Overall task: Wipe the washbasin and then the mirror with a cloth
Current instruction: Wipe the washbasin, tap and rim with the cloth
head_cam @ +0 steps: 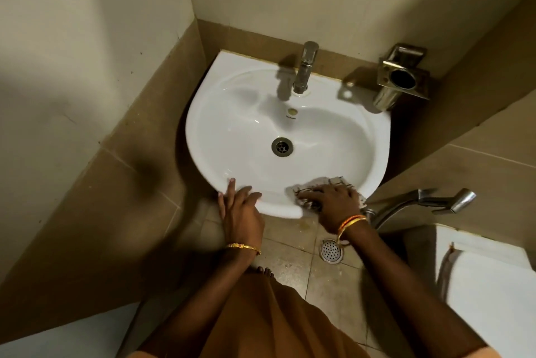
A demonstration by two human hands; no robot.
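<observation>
White basin (333, 137), wall-mounted in a tiled corner, served as the reference for all places. Right hand (333, 198): lay palm down on the basin's near rim, right of centre, fingers spread and bent over a cloth (322, 183), pressing it to the rim; whether the fingers actually gripped the cloth or only pressed it could not be told for certain, though the fingertips curled into its folds. Cloth: pale with dark lines, crumpled, partly under the hand, its far edge reaching just inside the bowl. Left hand (240, 207): rested on the near rim, left of centre, fingers straight and relaxed, index tip on the inner edge of the rim, thumb over the outer lip; it held nothing. Bangles on both wrists, gold on the left, gold and orange on the right. Tap (304, 67): chrome, upright, at the back centre of the basin. Drain (282, 147): metal, in the bottom of the bowl. Overflow hole above the drain, below the tap. Holder (401, 76): metal, square-framed with a round cup, on the wall right of the basin's back edge. Sprayer (429, 201): chrome, just right of the basin's near edge, beside the right wrist. Floor drain (330, 252): round, perforated, on the tiles below the near rim. No mirror in view.
</observation>
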